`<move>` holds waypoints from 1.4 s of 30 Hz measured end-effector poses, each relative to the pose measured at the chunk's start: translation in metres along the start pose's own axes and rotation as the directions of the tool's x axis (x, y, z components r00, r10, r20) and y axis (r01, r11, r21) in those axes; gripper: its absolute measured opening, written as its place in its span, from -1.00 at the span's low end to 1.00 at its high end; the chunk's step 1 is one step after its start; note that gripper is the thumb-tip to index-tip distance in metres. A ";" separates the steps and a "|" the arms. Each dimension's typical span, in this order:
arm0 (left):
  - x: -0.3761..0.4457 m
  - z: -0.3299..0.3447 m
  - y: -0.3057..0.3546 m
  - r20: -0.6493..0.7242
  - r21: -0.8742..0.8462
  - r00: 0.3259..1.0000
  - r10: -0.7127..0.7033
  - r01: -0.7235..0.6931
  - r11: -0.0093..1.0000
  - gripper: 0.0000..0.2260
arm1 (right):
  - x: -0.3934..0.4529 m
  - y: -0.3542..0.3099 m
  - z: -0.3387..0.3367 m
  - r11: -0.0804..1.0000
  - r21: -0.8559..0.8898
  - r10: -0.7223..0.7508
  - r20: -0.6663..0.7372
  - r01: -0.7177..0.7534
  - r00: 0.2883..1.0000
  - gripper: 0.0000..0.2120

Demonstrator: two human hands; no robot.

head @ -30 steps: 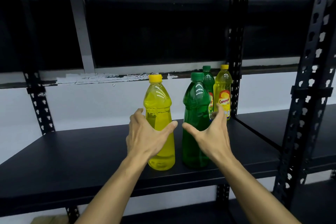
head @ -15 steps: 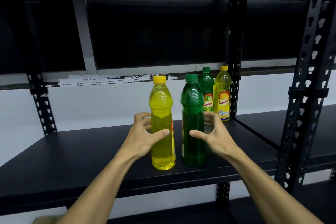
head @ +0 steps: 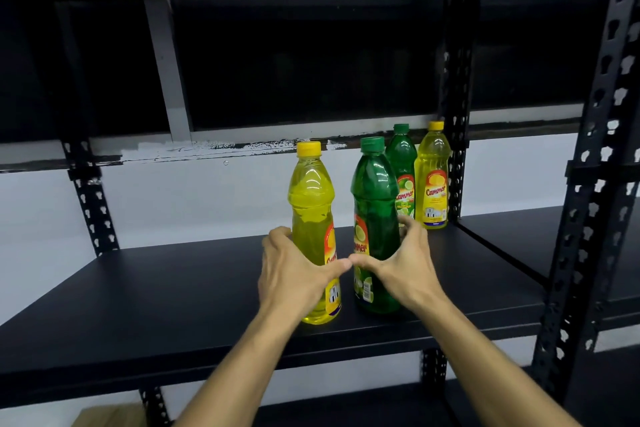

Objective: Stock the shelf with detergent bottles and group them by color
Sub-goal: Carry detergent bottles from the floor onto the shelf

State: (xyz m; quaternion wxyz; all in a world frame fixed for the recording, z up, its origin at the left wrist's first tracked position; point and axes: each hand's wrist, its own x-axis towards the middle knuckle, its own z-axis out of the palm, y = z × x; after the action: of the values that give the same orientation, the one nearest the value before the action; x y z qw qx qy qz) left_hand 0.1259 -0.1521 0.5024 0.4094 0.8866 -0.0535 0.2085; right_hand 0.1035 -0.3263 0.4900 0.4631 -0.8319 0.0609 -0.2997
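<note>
I see the left hand (head: 289, 274) gripping the yellow bottle (head: 313, 218), the right hand (head: 407, 265) gripping the green bottle (head: 375, 215), both upright on the shelf (head: 173, 298).

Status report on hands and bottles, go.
Left hand grips front yellow bottle. Right hand curled round front green bottle. Both upright on shelf. Nothing blocking.

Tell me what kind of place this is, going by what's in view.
Probably a stockroom or a shop's storage area. A black boltless metal shelf with perforated uprights holds only same-brand yellow detergent bottles and green detergent bottles, against a bare white wall with scuffed paint.
</note>
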 end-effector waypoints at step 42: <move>0.034 -0.010 -0.037 0.408 -0.345 0.893 0.188 -0.040 0.938 -0.27 | 0.008 0.022 -0.020 0.950 0.292 -0.023 0.411 -0.108 0.912 -0.29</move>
State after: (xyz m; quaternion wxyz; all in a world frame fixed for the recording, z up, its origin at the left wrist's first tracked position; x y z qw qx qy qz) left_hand 0.1635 -0.1176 0.4958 0.5156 0.8252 -0.2300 0.0177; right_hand 0.1029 -0.3566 0.4843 0.5962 -0.7918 -0.0666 -0.1146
